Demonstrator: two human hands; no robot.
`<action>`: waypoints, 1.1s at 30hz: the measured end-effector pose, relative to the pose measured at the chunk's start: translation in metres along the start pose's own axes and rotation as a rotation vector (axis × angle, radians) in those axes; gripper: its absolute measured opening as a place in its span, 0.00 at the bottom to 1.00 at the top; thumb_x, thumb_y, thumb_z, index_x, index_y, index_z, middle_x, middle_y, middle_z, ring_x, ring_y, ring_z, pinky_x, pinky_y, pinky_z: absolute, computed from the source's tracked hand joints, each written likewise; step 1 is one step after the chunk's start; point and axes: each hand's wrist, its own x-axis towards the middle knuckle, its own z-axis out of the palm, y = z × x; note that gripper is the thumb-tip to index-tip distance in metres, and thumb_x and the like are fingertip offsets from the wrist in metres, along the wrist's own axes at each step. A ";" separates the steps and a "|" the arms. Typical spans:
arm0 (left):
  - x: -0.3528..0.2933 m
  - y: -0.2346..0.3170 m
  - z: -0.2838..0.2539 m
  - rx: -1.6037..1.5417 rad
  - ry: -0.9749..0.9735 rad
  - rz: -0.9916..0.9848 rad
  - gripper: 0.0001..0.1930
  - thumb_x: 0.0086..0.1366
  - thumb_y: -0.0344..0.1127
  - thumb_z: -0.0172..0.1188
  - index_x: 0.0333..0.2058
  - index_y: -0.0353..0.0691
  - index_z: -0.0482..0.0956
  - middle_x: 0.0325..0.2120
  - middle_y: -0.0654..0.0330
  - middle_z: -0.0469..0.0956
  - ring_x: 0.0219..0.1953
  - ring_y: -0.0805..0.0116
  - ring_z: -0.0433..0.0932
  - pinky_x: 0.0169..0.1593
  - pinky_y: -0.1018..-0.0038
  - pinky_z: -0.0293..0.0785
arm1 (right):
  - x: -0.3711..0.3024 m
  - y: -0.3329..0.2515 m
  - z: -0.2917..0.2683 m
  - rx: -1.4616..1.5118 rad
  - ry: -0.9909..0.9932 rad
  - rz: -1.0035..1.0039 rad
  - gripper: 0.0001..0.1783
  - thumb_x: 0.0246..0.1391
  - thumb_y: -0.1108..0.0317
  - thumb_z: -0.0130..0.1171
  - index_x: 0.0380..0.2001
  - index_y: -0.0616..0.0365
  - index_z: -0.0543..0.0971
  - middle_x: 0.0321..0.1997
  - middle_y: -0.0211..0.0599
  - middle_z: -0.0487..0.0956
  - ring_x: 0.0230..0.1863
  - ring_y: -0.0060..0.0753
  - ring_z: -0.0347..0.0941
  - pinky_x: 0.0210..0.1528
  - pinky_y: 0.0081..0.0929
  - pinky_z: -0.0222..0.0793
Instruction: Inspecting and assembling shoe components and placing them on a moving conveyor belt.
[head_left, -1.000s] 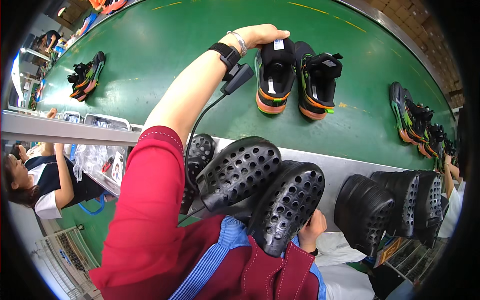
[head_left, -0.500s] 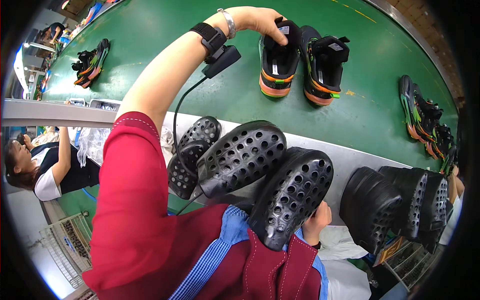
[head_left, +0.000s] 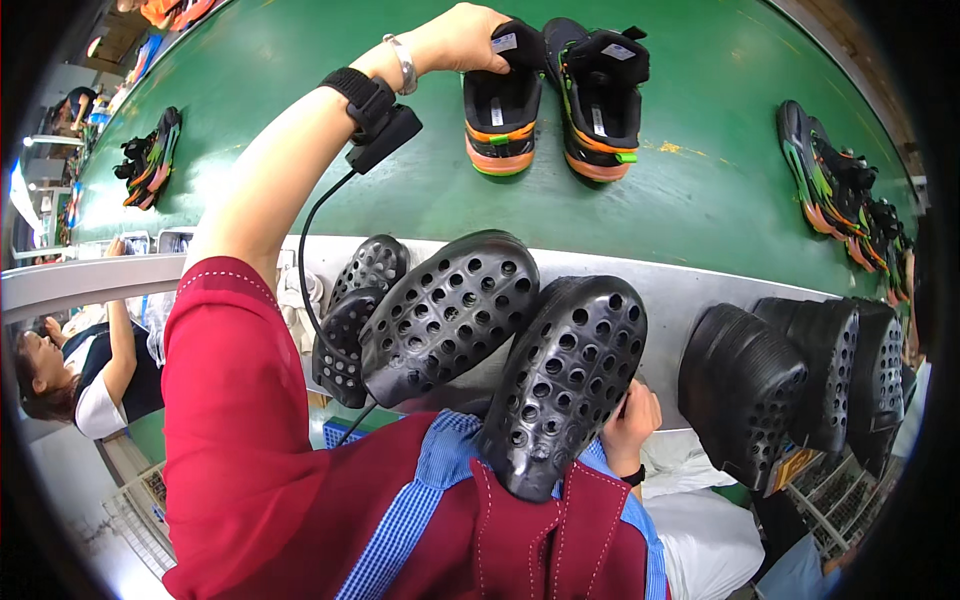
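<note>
At the far side, my left hand [head_left: 462,40] grips the tongue and collar of a black sneaker [head_left: 500,130] with orange and green trim. Its match, a second black sneaker [head_left: 600,120], stands right beside it, both heels toward me. My right hand [head_left: 632,418] is closed at the right edge of a stack of black perforated shoe-shaped plastic pieces [head_left: 570,370] leaning against my front; its fingertips are partly hidden. Another black perforated stack [head_left: 450,315] lies just left of it, with smaller perforated pieces [head_left: 350,340] beyond.
The sneakers stand on a green work surface [head_left: 330,150] with a grey metal edge [head_left: 670,265]. More black stacks [head_left: 745,390] stand at the right. Further sneakers sit at far left [head_left: 150,160] and far right [head_left: 830,185]. A co-worker [head_left: 90,370] is at the left, by a metal rail [head_left: 90,285].
The view has turned slightly, so the sneakers and stacks appear further left. My left hand stays on the sneaker, and my right hand stays at the black stack.
</note>
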 end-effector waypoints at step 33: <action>-0.128 0.097 -0.067 -0.076 -0.036 0.078 0.29 0.66 0.53 0.56 0.58 0.38 0.69 0.46 0.56 0.78 0.40 0.68 0.77 0.47 0.72 0.75 | -0.003 0.000 -0.015 0.387 -0.069 0.255 0.12 0.49 0.78 0.55 0.38 0.58 0.78 0.33 0.36 0.80 0.30 0.31 0.76 0.35 0.30 0.71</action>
